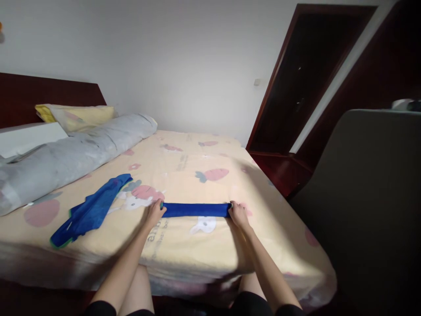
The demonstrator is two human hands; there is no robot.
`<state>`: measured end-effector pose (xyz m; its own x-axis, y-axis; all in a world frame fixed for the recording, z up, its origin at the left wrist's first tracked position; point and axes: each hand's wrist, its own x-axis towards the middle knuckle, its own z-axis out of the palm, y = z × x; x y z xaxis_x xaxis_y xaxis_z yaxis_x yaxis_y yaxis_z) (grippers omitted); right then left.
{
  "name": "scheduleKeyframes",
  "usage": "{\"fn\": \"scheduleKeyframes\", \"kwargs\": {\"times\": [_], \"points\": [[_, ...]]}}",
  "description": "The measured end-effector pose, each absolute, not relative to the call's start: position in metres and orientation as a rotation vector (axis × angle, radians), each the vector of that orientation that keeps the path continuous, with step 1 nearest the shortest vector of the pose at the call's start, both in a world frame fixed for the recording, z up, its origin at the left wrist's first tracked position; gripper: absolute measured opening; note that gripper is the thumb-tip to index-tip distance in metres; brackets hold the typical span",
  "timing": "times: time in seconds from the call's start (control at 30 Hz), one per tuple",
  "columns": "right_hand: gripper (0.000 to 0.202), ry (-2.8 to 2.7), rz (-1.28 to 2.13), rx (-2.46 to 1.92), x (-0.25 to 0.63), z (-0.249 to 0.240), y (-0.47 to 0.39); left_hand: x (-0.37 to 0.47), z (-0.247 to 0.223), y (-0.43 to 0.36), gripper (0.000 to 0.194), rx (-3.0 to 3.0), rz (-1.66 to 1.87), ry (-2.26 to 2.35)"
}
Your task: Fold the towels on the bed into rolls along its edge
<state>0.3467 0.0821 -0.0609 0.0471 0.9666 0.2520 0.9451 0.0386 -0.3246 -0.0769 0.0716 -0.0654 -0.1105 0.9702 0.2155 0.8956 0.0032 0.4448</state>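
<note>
A blue cloth (196, 210), folded into a long narrow strip, stretches level between my two hands just above or on the bed; I cannot tell which. My left hand (155, 213) is closed on its left end, thumb and fingers pinching the edge. At the other end my right hand (239, 214) pinches the cloth the same way. Left of my left hand lies a second blue cloth (92, 215) with green edging, loosely bunched in a slanting heap. What kind of cloth or garment either piece is does not show clearly.
The bed has a pale yellow sheet (184, 171) printed with carrots and rabbits. Along its left side lie a long grey roll (98, 145), a yellow pillow (82, 116) and a white flat object (33, 138). A dark chair-like back (365, 188) stands to the right.
</note>
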Motion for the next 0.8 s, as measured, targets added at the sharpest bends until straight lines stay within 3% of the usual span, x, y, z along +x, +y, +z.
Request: {"fn": "scheduleKeyframes", "kwargs": {"times": [0.17, 0.27, 0.4, 0.8], "points": [[0.042, -1.889, -0.098, -1.899, 0.321, -0.061, 0.072, -0.057, -0.063, 0.054, 0.037, 2.074, 0.748, 2.228], [0.048, -2.124, -0.096, -1.637, 0.282, -0.063, 0.059, -0.019, -0.061, 0.047, 0.054, 2.503, 0.792, 1.935], [0.057, -2.457, -0.050, -1.273, 0.238, -0.069, 0.047, 0.024, -0.069, 0.042, 0.057, 2.785, 0.600, 1.586], [0.055, -2.339, -0.080, -1.612, 0.328, -0.079, 0.053, -0.049, -0.077, 0.037, 0.057, 2.677, 0.467, 1.746]]}}
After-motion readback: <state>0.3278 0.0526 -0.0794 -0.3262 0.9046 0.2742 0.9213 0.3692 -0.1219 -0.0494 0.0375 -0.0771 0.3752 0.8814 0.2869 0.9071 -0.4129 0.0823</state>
